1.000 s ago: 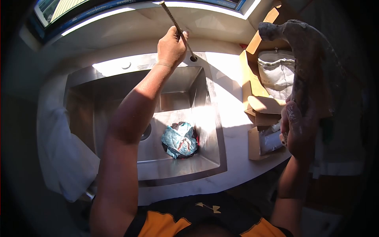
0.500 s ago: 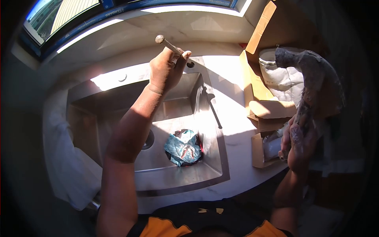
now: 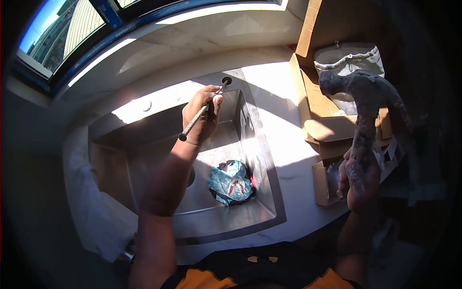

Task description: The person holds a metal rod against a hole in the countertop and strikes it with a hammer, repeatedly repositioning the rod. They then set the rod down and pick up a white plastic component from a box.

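Observation:
My left hand [image 3: 201, 113] is closed round a long metal spike [image 3: 195, 123] with a blunt round head. Its far end points at the dark round hole [image 3: 228, 80] in the back right corner of the sink's rim, overlapping it in this view. The head slants back toward me over my wrist. Off to the right, my right hand [image 3: 360, 180] grips a claw hammer [image 3: 364, 113] by its handle. The hammer is upright, crusted with pale grey grime, its striking face turned left. Below my left hand is a stainless steel sink [image 3: 202, 224].
A crumpled blue cloth [image 3: 232, 183] with a shark-mouth print lies in the sink. An open cardboard box [image 3: 308, 98] with a white bag [image 3: 349, 60] stands behind the hammer. White cloth [image 3: 103, 216] drapes over the counter's left side. A window [image 3: 62, 36] is at the back left.
My left hand has turned the spike round, so its head now faces me and its other end points at the hole. The hammer has shifted slightly left and stands straighter.

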Demonstrator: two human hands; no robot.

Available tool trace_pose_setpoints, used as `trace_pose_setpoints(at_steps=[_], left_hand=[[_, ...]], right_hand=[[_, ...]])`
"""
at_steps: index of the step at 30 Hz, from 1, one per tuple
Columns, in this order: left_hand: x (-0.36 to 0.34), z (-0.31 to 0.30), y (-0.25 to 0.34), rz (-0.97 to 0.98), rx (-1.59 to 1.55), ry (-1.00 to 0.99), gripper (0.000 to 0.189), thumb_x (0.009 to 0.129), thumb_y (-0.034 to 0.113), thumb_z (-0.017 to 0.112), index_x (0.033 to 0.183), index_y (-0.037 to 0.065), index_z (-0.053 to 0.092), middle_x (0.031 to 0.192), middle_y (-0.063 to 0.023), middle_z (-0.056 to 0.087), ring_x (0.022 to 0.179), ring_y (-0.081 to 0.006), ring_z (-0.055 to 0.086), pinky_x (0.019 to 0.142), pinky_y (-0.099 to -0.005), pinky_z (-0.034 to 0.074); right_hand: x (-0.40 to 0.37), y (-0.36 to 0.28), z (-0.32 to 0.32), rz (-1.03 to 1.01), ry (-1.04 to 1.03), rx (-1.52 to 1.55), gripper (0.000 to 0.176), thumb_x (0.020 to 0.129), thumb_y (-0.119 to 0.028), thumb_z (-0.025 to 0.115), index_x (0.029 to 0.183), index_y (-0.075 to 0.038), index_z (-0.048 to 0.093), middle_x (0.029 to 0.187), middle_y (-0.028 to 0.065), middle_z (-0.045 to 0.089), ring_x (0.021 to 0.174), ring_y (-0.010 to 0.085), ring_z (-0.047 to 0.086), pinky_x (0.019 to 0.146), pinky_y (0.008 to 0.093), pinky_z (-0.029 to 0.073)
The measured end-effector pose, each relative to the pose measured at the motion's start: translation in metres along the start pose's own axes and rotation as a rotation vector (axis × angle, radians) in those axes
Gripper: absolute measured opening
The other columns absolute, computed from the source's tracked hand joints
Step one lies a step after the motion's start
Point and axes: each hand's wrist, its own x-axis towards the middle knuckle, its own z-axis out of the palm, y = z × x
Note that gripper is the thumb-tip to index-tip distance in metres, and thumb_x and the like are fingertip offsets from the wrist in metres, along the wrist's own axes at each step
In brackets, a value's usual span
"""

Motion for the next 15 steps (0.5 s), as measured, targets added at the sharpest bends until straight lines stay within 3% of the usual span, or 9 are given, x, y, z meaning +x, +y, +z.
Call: trace_pose_setpoints(at_steps=[2,5,7,9,13,15], left_hand=[[-0.002,0.001,0.006,-0.117,-0.014,-0.057,0.013,0.093,0.013,0.059,0.096,0.001,0.057,0.088,-0.0119,0.066,0.078,-0.0188,0.067,0.070,-0.0279,0.052],[-0.004,0.001,0.010,-0.190,-0.087,-0.115,0.014,0.094,0.013,0.057,0.099,0.000,0.057,0.090,-0.0125,0.065,0.078,-0.0192,0.067,0.071,-0.0277,0.052],[-0.004,-0.001,0.009,-0.115,-0.083,-0.141,0.017,0.091,0.011,0.053,0.102,-0.001,0.058,0.091,-0.0140,0.064,0.082,-0.0216,0.066,0.076,-0.0303,0.051],[0.002,-0.003,0.011,-0.028,-0.112,-0.186,0.012,0.086,0.007,0.054,0.096,0.000,0.057,0.092,-0.0169,0.061,0.078,-0.0287,0.063,0.069,-0.0325,0.052],[-0.002,0.002,0.008,-0.025,-0.142,-0.154,0.009,0.086,0.007,0.053,0.089,-0.001,0.057,0.091,-0.0164,0.061,0.077,-0.0295,0.063,0.069,-0.0330,0.052],[-0.002,0.002,0.013,-0.079,-0.189,-0.116,0.014,0.088,0.011,0.049,0.086,-0.002,0.054,0.090,-0.0165,0.061,0.079,-0.0237,0.063,0.075,-0.0319,0.050]], right_hand=[[-0.001,0.003,-0.001,0.012,-0.009,0.007,0.021,0.091,-0.017,0.056,0.103,-0.001,0.049,0.061,0.0002,0.048,0.047,0.0061,0.043,0.043,0.0209,0.036],[-0.002,0.006,-0.001,0.044,-0.024,0.017,0.020,0.091,-0.016,0.057,0.103,-0.001,0.050,0.062,0.0001,0.048,0.047,0.0056,0.043,0.044,0.0207,0.037],[-0.002,0.008,-0.001,0.063,-0.030,0.024,0.020,0.091,-0.016,0.057,0.103,-0.001,0.050,0.062,0.0000,0.049,0.048,0.0054,0.043,0.044,0.0207,0.037],[-0.003,0.015,0.000,0.027,-0.055,0.003,0.021,0.090,-0.015,0.058,0.104,-0.002,0.050,0.063,-0.0003,0.049,0.049,0.0050,0.043,0.045,0.0206,0.038],[-0.007,0.015,0.002,0.076,-0.079,-0.002,0.019,0.090,-0.014,0.059,0.102,-0.002,0.051,0.065,0.0003,0.051,0.050,0.0049,0.045,0.047,0.0208,0.039],[-0.008,0.016,0.001,0.032,-0.117,-0.119,0.016,0.090,-0.013,0.059,0.099,-0.002,0.053,0.067,0.0010,0.053,0.052,0.0053,0.048,0.048,0.0216,0.040]])
